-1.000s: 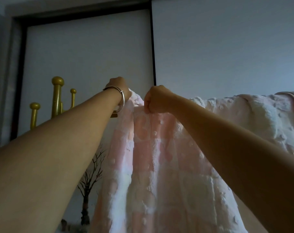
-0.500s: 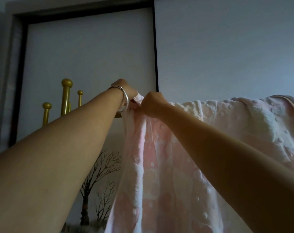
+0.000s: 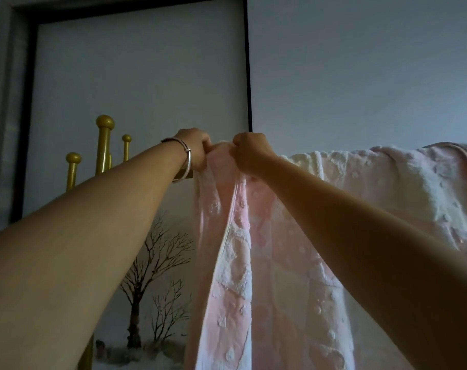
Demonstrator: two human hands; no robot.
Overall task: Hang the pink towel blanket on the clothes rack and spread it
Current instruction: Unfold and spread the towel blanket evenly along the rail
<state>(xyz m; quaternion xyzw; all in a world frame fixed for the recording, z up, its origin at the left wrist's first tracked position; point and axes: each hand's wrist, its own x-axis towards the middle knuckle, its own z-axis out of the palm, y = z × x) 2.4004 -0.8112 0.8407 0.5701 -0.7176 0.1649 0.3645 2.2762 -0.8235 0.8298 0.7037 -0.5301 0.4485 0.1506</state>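
Pink towel blanket point(image 3: 267, 249) is draped over the top of the clothes rack point(image 3: 104, 148); the bar itself is hidden under cloth, only the gold knobbed posts show at 9 o'clock of the hands. The blanket's bulk runs off toward 3 o'clock, lumpy and doubled there.

Left hand point(image 3: 193, 148), silver bangle point(image 3: 185, 166) at the wrist, has its grip closed on the blanket's top edge at the near-left end. Right hand point(image 3: 249, 152) is fisted tight on the same edge just beside it, at 3 o'clock of the left. The two nearly touch. Below them the cloth falls in a narrow gathered fold.

Judged step: spreading. Hanging looks done; the left end is bunched.

To do it well: keep one hand pinning the edge on the bar, slide the other along toward the posts at 9 o'clock, drawing the gather flat. Pull along the bar, not downward, or the heavy right side may drag the whole blanket off.
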